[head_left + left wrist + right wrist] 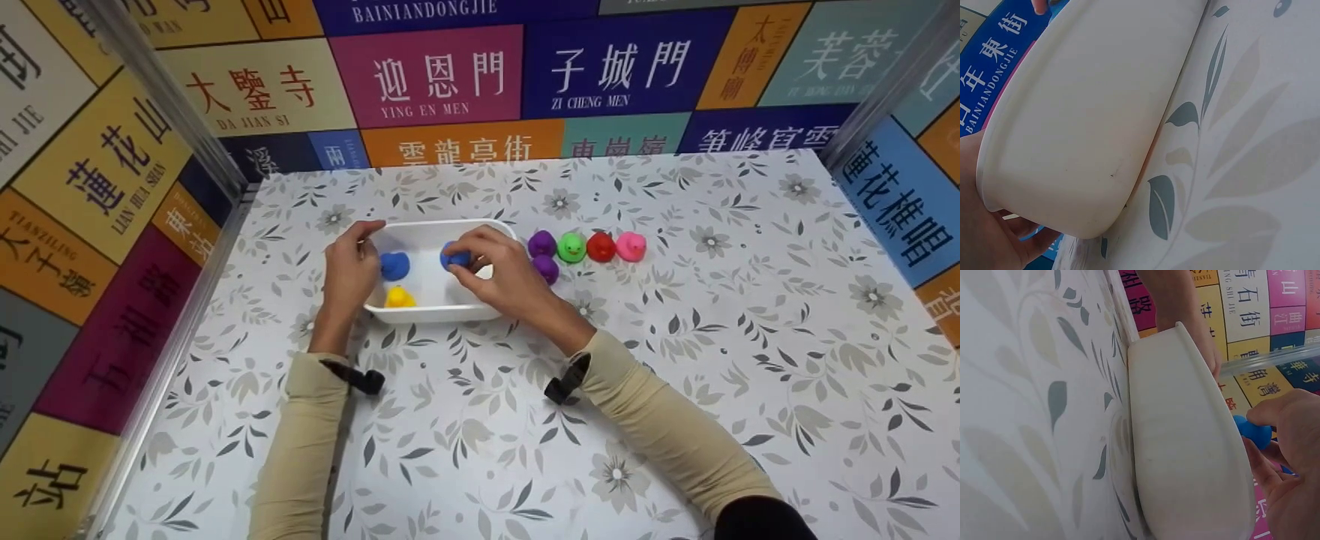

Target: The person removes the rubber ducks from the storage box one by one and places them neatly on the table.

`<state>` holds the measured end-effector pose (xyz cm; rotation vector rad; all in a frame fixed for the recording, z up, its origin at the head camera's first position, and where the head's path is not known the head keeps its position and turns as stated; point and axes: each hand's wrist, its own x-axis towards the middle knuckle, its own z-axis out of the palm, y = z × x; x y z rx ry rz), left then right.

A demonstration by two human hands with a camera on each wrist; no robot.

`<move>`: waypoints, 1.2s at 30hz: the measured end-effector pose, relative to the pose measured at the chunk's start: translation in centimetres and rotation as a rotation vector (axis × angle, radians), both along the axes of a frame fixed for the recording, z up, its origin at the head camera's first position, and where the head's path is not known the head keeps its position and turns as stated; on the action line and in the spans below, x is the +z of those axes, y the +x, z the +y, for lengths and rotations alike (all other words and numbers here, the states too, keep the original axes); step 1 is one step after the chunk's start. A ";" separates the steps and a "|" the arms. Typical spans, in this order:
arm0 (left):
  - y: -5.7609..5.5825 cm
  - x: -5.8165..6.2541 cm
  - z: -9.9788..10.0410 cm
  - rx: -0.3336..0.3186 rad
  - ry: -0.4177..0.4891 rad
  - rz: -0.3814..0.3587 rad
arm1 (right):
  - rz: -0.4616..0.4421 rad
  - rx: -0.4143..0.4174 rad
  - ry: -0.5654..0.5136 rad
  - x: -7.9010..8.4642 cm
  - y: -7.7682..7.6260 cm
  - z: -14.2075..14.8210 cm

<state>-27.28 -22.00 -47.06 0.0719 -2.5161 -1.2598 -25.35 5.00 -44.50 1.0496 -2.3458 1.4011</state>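
Observation:
A white plastic tub stands on the table. My left hand grips its left end; in the left wrist view, the fingers bend round the outside of the tub wall. Over the tub's right half, my right hand pinches a blue rubber duck between thumb and fingers. The right wrist view shows this blue duck just above the rim. Another blue duck sits in the left part of the tub, and a yellow duck lies near the front wall.
Right of the tub are two purple ducks, a green duck, a red duck and a pink duck. The floral tabletop is bounded by a back panel and side panels with printed lettering.

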 end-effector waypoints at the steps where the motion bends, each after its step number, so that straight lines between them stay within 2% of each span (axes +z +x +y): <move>1: 0.0 0.0 0.0 0.002 -0.001 -0.002 | 0.002 0.001 -0.001 -0.1 0.0 0.2; 13: -0.1 0.2 0.1 -0.002 0.008 -0.014 | 0.050 -0.013 -0.018 -0.1 0.4 2.5; 20: -0.2 0.0 -0.1 -0.002 -0.002 -0.018 | 0.017 -0.005 -0.041 -0.1 0.4 4.2; 30: -0.1 0.3 0.0 0.012 0.014 -0.078 | 0.007 -0.013 -0.023 -0.3 0.8 6.2; 36: -0.2 0.2 0.0 0.008 0.003 -0.054 | 0.021 -0.036 -0.012 0.0 1.1 7.7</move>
